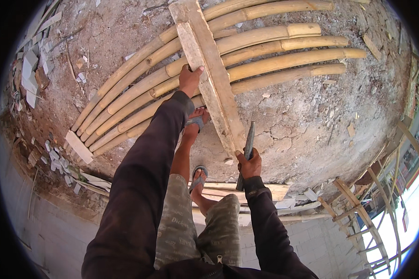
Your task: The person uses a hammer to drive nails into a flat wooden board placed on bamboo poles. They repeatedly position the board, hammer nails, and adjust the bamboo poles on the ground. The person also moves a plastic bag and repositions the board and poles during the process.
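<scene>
Two long boards joined along their edges form a rough, cement-stained wooden piece (217, 83), lying slantwise over the bamboo poles. My left hand (190, 80) is closed on its left edge, thumb on top. At the near end of the boards, my right hand (249, 164) is wrapped round a short dark grey bar (250, 136), which sticks out above and below the fist. The right thumb lies close by the board's end; I cannot tell whether it touches. Under the boards, several yellow bamboo poles (274, 47) lie side by side on the ground.
A short wood block (79, 147) lies at the poles' left ends. White broken pieces (56, 160) and grey slabs (30, 76) litter the dirt on the left. More planks (270, 191) lie behind my sandalled feet, near a pale block wall (307, 237). A wooden ladder-like frame (365, 221) stands at the right.
</scene>
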A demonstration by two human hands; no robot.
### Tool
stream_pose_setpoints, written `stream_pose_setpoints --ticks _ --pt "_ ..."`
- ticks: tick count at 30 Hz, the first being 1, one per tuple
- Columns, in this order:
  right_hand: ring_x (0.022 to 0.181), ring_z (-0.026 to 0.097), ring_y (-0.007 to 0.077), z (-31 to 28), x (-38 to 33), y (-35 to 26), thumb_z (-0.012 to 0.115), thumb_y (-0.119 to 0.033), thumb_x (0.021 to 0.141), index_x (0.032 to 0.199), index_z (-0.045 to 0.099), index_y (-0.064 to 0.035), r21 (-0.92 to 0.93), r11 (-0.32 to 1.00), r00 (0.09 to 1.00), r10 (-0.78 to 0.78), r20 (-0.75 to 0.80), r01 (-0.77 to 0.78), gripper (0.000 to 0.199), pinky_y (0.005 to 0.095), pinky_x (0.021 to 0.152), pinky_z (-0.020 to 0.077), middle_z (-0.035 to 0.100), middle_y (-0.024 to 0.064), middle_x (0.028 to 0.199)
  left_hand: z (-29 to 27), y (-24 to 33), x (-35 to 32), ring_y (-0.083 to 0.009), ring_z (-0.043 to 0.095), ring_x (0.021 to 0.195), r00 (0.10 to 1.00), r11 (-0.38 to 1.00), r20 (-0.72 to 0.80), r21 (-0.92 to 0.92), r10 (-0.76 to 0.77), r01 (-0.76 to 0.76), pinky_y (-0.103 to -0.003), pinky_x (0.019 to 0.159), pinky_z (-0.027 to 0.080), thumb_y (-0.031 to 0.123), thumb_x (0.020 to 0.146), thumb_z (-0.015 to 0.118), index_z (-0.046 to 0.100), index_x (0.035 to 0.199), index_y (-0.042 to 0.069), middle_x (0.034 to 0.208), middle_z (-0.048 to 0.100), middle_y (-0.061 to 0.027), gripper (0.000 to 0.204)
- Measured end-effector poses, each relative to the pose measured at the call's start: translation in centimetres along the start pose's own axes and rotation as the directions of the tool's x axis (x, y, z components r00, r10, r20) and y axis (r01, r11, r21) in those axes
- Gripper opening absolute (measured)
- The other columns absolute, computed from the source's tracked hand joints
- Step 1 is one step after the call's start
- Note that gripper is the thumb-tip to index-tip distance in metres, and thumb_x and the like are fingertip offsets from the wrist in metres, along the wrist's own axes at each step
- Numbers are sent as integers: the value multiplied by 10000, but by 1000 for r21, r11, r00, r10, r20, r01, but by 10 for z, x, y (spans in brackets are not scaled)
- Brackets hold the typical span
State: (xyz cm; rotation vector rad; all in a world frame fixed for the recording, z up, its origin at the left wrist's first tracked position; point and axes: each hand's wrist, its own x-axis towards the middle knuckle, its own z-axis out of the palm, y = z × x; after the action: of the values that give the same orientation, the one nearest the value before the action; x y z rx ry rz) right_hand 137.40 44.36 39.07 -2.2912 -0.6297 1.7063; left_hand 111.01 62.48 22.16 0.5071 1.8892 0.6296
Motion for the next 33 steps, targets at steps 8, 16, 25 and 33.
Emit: stream_pose_setpoints --ticks 8,16,25,33 --pt "457 517 118 -33 50 -77 681 -259 890 918 570 -21 -299 925 972 -211 107 234 264 294 420 406 540 22 613 27 3 -14 -451 567 1124 981 993 -189 113 36 -15 -480 953 472 338 827 764 445 1288 -76 1220 549 -293 698" --pt "818 645 440 -30 124 -205 652 -235 851 1130 608 1 -616 585 843 -448 297 527 368 494 766 499 668 238 865 62 16 -15 -398 455 1178 794 890 -533 455 292 -22 -529 983 377 363 821 696 432 1269 -27 1263 453 -219 650" --pt "1145 511 398 22 301 -318 698 -139 798 1183 619 -33 -479 -165 174 -791 586 862 407 507 952 444 549 209 1194 81 8 8 -370 496 1111 660 809 -660 573 360 132 -474 955 404 395 845 661 448 1232 -43 1171 494 -199 622" --pt "1191 473 350 39 364 -351 728 -344 805 1162 614 -76 -568 -356 248 -642 725 742 461 525 1006 368 525 153 1224 78 12 11 -427 568 1013 764 876 -627 444 153 189 -495 889 467 371 849 672 399 1278 -72 1161 489 -224 674"
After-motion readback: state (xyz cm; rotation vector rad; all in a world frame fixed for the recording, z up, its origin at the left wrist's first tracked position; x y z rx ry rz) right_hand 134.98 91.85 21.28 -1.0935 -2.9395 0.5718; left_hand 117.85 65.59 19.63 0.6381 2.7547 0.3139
